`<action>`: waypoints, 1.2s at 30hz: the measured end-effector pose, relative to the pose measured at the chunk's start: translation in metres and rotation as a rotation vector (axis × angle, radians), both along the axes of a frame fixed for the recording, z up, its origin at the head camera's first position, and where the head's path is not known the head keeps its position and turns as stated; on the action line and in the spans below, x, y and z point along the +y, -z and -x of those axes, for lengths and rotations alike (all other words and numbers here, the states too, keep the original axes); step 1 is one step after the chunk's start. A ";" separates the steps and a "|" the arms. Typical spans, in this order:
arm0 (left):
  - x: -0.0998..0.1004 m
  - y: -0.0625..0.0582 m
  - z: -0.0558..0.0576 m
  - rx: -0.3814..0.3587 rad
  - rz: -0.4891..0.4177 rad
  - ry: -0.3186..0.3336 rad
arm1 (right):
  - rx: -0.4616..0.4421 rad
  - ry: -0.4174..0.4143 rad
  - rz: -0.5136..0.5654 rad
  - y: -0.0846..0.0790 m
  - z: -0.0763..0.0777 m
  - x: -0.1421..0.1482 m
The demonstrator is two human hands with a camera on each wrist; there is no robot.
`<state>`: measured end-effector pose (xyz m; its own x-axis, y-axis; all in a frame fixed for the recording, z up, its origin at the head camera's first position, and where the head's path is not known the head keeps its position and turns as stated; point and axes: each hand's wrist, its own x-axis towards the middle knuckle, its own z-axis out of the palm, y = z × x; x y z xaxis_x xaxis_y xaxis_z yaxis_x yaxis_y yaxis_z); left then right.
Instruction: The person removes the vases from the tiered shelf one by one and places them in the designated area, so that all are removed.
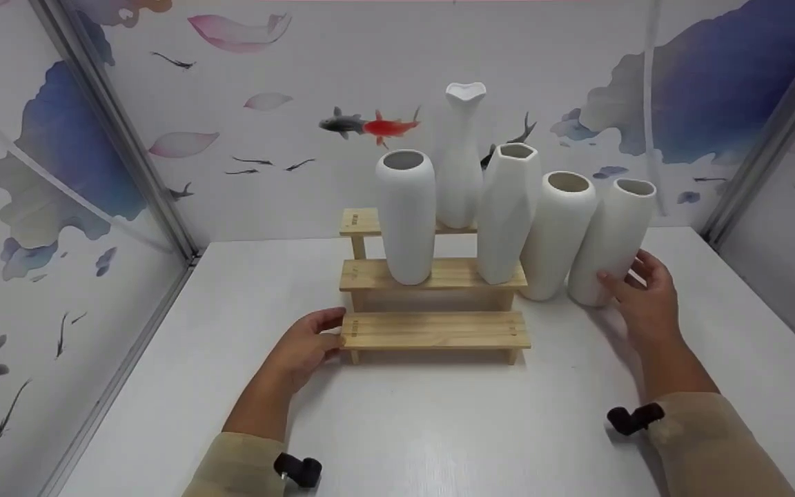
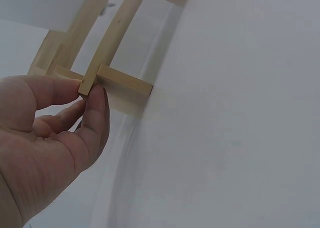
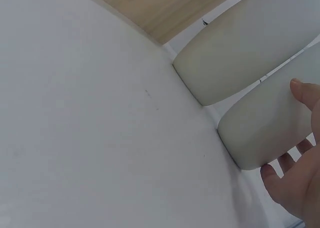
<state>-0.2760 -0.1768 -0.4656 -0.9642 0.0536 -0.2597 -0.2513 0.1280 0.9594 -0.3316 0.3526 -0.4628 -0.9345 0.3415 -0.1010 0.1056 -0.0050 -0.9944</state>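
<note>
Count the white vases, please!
5: a wavy-rimmed vase on the top shelf; a round-mouthed vase and a faceted vase on the middle shelf; on the table, a wide vase and the vase the right hand grips.

Five white vases (image 1: 406, 221), one three-tier wooden stand (image 1: 435, 330)

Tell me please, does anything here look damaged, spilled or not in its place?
Nothing stands out: I see no spill or crack. The vase at the right hand looks tilted in the head view, but so does its neighbour, probably from the camera's angle; both seem to stand flat on the table.
</note>
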 end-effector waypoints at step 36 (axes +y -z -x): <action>0.000 0.001 0.001 -0.008 -0.003 -0.008 | 0.380 -0.206 0.078 -0.045 -0.035 -0.122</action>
<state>-0.2774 -0.1770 -0.4667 -0.9626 0.0471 -0.2669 -0.2596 0.1231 0.9578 -0.2962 0.2310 -0.4176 -0.9580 0.1491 0.2448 -0.2607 -0.0982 -0.9604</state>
